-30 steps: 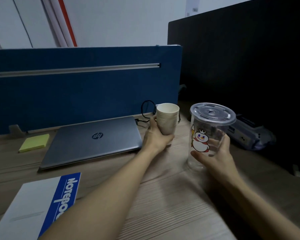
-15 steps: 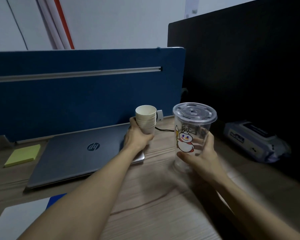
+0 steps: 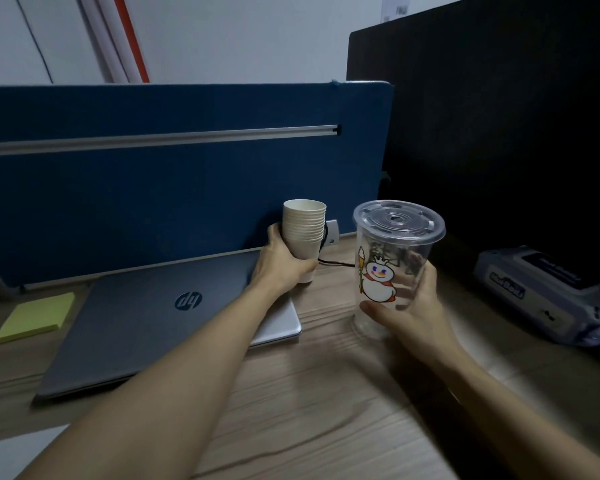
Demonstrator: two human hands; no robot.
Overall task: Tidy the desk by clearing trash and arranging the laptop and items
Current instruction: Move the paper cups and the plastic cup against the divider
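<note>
My left hand [image 3: 284, 263] grips a stack of white paper cups [image 3: 303, 232] at the back of the desk, beside the blue partition. My right hand [image 3: 409, 308] holds a clear plastic cup [image 3: 392, 258] with a lid and a snowman print, upright, its base at or just above the wooden desk [image 3: 309, 410]. A closed grey laptop [image 3: 146, 317] lies flat on the left under my left forearm. A yellow sticky-note pad [image 3: 35, 317] sits left of the laptop.
A blue partition [image 3: 153, 188] walls off the back and a black panel [image 3: 499, 133] the right. A pack of wet wipes [image 3: 541, 292] lies at the right. A black cable [image 3: 336, 263] runs behind the cups. A white booklet corner [image 3: 14, 455] shows at bottom left.
Both hands carried their cups toward the back of the desk, the paper cups now close to the partition. The view shifted right, so the booklet has mostly left the frame.
</note>
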